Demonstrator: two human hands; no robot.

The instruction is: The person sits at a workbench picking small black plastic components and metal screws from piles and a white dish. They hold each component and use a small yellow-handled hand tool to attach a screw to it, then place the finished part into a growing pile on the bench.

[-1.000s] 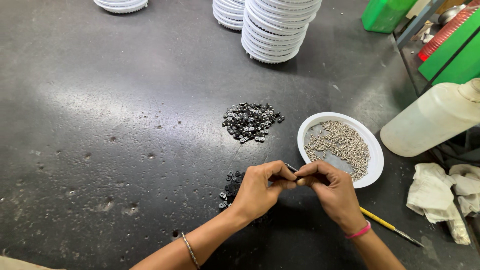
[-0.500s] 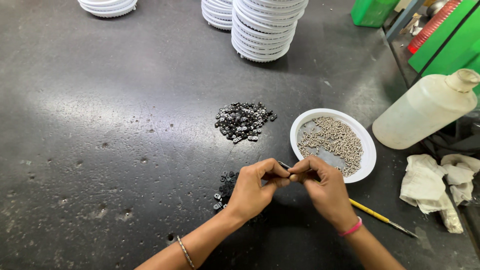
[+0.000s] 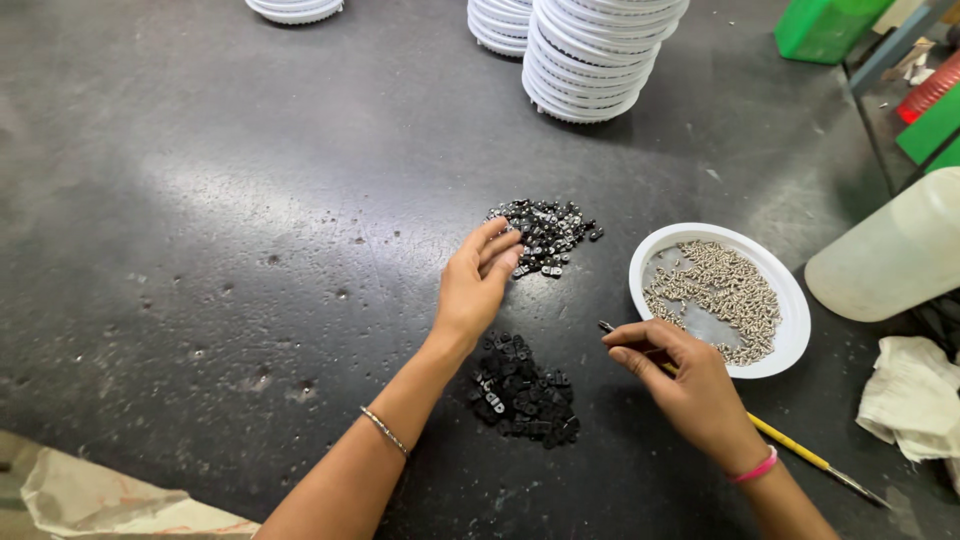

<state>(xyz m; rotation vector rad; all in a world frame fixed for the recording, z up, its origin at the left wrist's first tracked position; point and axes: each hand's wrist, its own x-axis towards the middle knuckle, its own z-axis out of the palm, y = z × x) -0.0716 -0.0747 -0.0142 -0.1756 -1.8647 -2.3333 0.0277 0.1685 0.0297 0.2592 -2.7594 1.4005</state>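
Observation:
My left hand [image 3: 478, 282] reaches forward, its fingertips touching the near edge of a far pile of small black-and-silver parts [image 3: 545, 230]; whether it grips one is hidden. My right hand [image 3: 680, 380] is closed on a thin dark tool [image 3: 622, 334] whose tip points left, close to the rim of a white bowl [image 3: 795, 330] holding several small silver screws [image 3: 720, 290]. A second pile of small black parts [image 3: 520, 392] lies between my two forearms.
Stacks of white rings [image 3: 600, 55] stand at the back, with more at the far left [image 3: 295, 8]. A pale plastic bottle [image 3: 890, 255] lies right of the bowl, above a white rag [image 3: 915, 400]. A yellow-handled tool [image 3: 800, 455] lies near my right wrist. Green crates [image 3: 825, 25] sit at top right.
My hands were pinched together over the near pile. Now the left hand has moved forward to the far pile, while the right hand stays near the bowl with the tool.

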